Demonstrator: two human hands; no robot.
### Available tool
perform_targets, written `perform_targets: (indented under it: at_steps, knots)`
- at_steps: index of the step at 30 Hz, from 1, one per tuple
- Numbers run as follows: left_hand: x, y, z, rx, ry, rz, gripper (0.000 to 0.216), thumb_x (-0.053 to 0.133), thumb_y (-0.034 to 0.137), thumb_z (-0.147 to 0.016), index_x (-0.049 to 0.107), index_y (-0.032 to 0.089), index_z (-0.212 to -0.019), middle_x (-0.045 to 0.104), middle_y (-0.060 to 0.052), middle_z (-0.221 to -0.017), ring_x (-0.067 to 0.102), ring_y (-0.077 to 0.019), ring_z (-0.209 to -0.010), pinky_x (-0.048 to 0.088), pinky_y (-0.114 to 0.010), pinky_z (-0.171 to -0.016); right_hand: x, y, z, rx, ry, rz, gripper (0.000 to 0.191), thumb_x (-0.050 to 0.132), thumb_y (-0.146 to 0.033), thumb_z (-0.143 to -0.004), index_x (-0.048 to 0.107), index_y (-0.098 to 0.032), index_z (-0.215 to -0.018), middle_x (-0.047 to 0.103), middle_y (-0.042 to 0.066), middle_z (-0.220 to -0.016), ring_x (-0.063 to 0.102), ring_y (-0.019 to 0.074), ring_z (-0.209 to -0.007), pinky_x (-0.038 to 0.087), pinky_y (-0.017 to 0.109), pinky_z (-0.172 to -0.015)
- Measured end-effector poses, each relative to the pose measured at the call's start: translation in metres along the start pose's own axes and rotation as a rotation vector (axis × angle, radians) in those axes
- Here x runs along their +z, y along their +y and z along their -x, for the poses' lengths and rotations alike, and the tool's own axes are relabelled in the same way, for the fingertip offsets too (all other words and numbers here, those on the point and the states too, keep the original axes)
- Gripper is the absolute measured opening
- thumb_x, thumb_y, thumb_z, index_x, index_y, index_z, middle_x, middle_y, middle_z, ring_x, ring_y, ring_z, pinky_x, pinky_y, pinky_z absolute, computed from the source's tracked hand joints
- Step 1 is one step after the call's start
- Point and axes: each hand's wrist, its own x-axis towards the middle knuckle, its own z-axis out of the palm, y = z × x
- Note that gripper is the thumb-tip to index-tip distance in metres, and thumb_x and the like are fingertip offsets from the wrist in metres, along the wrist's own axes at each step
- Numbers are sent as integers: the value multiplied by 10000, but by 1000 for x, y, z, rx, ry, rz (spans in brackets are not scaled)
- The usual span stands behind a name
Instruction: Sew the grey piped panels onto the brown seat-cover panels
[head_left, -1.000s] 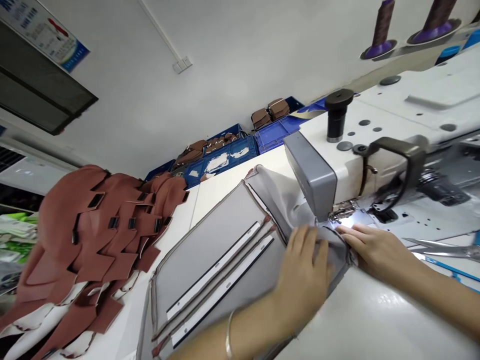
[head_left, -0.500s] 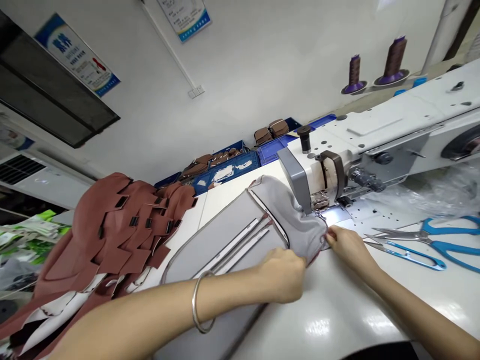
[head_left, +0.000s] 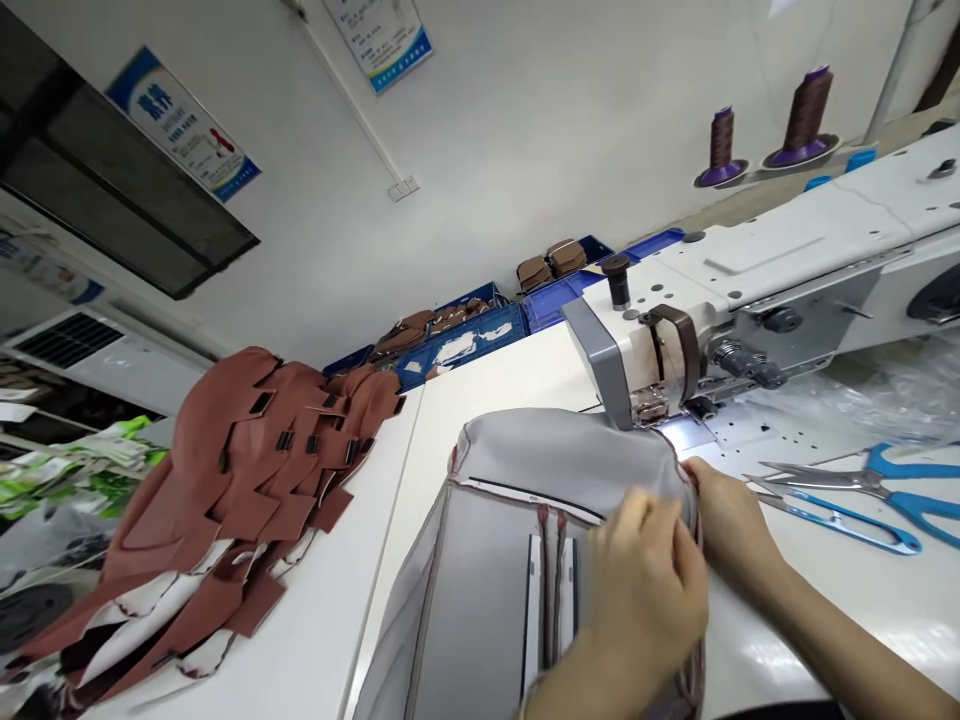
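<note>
A grey sewn cover (head_left: 487,560), wrong side up, lies on the white table, its far right edge close by the sewing machine's needle area (head_left: 664,405). White strips (head_left: 532,600) with dark edges run along its seams. At the cover's right edge, just below the machine head, my right hand (head_left: 727,515) is closed on the fabric. My left hand (head_left: 649,590) is over the cover's right part, fingers curled and slightly blurred. Whatever it may grip is hidden.
Blue-handled scissors (head_left: 877,480) and blue thread snips (head_left: 847,520) lie to the right. Overlapping reddish-brown covers (head_left: 255,450) are heaped at left. Blue crates (head_left: 472,340) stand behind the table. Thread spools (head_left: 808,115) stand beyond the machine arm (head_left: 810,240).
The grey cover has turned, its far end now lying wider across the table and flatter. My left hand has moved right and nearer my right hand, which still grips the edge. The view has shifted slightly.
</note>
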Motion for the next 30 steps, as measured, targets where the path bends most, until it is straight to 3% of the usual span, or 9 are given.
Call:
perform_targets:
  at_steps: [2, 4, 6, 15, 19, 22, 26, 28, 30]
  knots:
    - [3, 0, -31, 170, 119, -84, 310, 362, 138, -885, 601, 145, -1083, 609, -90, -1031, 551, -204, -935, 449, -330, -853, 1, 0, 1, -13, 15, 13, 187, 406, -167, -809, 571, -168, -897, 647, 86, -730, 595, 224, -656, 334, 287, -594]
    - [11, -5, -58, 341, 89, -198, 274, 402, 126, -888, 600, 109, -1076, 611, -98, -1047, 533, -218, -990, 418, -354, -930, 3, 2, -1, 0, 36, 30, 199, 378, -165, -821, 572, -160, -865, 631, 96, -686, 582, 232, -618, 316, 296, -575]
    - [23, -14, -72, 407, 44, -314, 225, 423, 137, -901, 607, 98, -1024, 613, -95, -1009, 533, -223, -973, 413, -374, -935, 5, 5, -4, 12, 47, 34, 204, 366, -205, -851, 565, -173, -817, 624, 89, -664, 578, 229, -602, 310, 296, -566]
    - [50, -50, -44, 226, -193, -371, 181, 475, 106, -847, 652, 134, -821, 604, -74, -811, 565, -206, -835, 479, -320, -799, 6, 7, -7, 34, 46, 36, 185, 389, -251, -868, 534, -203, -765, 609, 47, -630, 576, 221, -614, 308, 289, -577]
    - [53, -46, -43, 74, -153, -307, 212, 455, 116, -851, 661, 105, -900, 617, -99, -890, 566, -225, -891, 479, -349, -860, 4, 10, -7, 46, 49, 55, 197, 382, -270, -869, 541, -201, -776, 620, 53, -649, 571, 222, -608, 309, 297, -580]
    - [46, -36, -46, -49, -146, -130, 324, 424, 307, -923, 645, 132, -1081, 616, -98, -982, 551, -236, -984, 455, -375, -934, 3, 14, -7, 52, 49, 61, 212, 380, -288, -876, 549, -199, -784, 623, 55, -645, 565, 219, -595, 319, 299, -577]
    - [34, -22, -53, -131, -343, -30, 658, 472, 685, -796, 583, 188, -1212, 567, -115, -1092, 494, -316, -1111, 418, -494, -971, 5, 17, -10, 47, 45, 56, 201, 418, -285, -868, 552, -199, -746, 603, 39, -601, 553, 199, -561, 330, 284, -561]
    - [31, -21, -56, -139, -467, -38, 717, 525, 699, -724, 571, 177, -1214, 545, -127, -1128, 475, -340, -1135, 407, -517, -976, 4, 16, -11, 52, 67, 70, 199, 431, -274, -861, 564, -191, -740, 588, 46, -581, 531, 200, -525, 303, 290, -537]
    - [28, -25, -59, -145, -520, -39, 676, 582, 576, -714, 544, 161, -1246, 531, -134, -1177, 466, -336, -1156, 393, -491, -1005, 1, 12, -9, 47, 110, 77, 211, 425, -272, -865, 584, -178, -762, 609, 73, -633, 533, 208, -532, 287, 300, -533]
